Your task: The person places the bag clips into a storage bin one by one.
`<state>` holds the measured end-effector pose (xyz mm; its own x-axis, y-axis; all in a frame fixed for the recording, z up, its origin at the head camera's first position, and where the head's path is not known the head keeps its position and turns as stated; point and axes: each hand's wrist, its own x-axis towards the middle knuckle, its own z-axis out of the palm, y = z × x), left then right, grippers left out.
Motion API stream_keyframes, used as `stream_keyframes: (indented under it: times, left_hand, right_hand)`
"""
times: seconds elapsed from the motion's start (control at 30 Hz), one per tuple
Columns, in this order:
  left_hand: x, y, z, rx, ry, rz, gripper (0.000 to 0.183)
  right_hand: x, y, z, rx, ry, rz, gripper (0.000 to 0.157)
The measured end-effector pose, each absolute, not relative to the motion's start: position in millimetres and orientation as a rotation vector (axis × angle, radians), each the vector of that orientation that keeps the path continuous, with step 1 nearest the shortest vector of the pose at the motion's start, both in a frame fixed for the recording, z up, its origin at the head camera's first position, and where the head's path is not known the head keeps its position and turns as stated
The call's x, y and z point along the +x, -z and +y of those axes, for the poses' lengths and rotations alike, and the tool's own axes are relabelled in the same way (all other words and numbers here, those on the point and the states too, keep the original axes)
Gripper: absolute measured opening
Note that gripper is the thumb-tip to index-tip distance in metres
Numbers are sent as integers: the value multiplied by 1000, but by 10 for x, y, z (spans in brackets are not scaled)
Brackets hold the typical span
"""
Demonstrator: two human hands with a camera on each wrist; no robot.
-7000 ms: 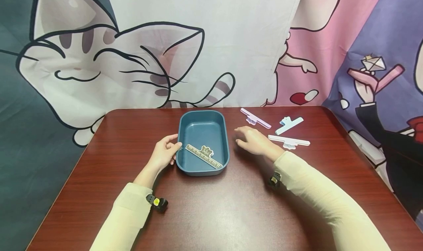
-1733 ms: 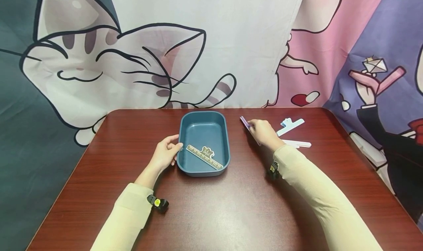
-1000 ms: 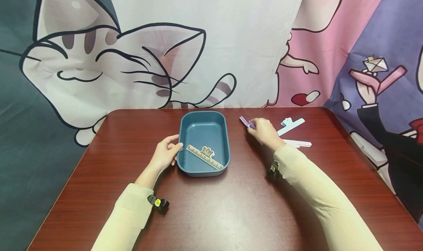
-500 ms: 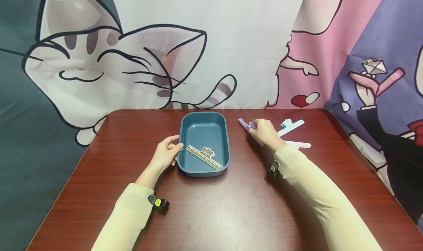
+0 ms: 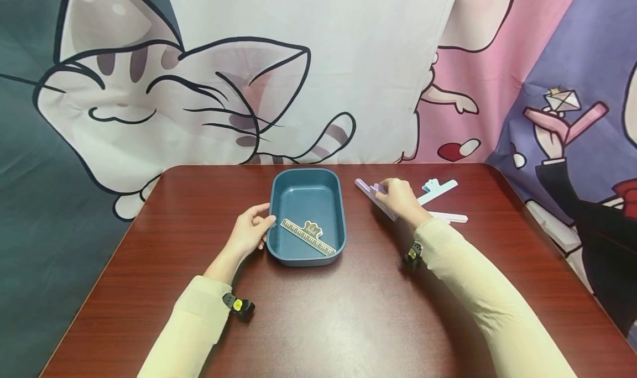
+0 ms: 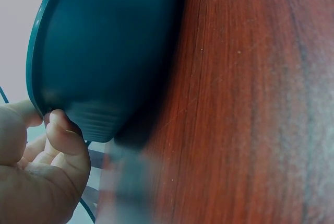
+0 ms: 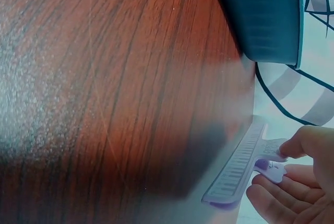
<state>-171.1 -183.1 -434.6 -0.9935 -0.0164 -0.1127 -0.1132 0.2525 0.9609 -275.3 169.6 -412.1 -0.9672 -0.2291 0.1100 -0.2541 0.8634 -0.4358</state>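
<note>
My left hand (image 5: 247,230) pinches the left rim of a dark teal plastic bin (image 5: 307,205). In the left wrist view, the thumb and a finger of that hand (image 6: 44,166) meet at the bin's edge (image 6: 104,41). A gold, piano-key patterned clip (image 5: 309,237) lies slanted inside the bin. Right of it, my right hand (image 5: 402,198) holds a long purple clip (image 5: 365,186) by its handle. The right wrist view shows the purple clip (image 7: 235,169) tilted, its two handle plates between thumb and fingers; a shadow falls on the table beside it.
A light blue clip (image 5: 438,191) lies on the table behind my right wrist. A white clip (image 5: 450,217) lies nearer, partly hidden by my right arm. The brown table (image 5: 318,323) ends at a printed cartoon curtain (image 5: 383,63).
My right hand has gone from beside the bin to the purple clip and taken hold of its handle. Since then the clip has turned and shifted slightly left. The left hand stays put.
</note>
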Motion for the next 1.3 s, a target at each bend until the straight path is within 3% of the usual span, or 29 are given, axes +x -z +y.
stream_keyframes:
  times: [1.3]
  left_hand:
    - [-1723, 4347, -1830, -135, -1857, 2428, 47]
  right_hand:
    - [-2642, 4020, 1648, 390, -743, -2935, 31]
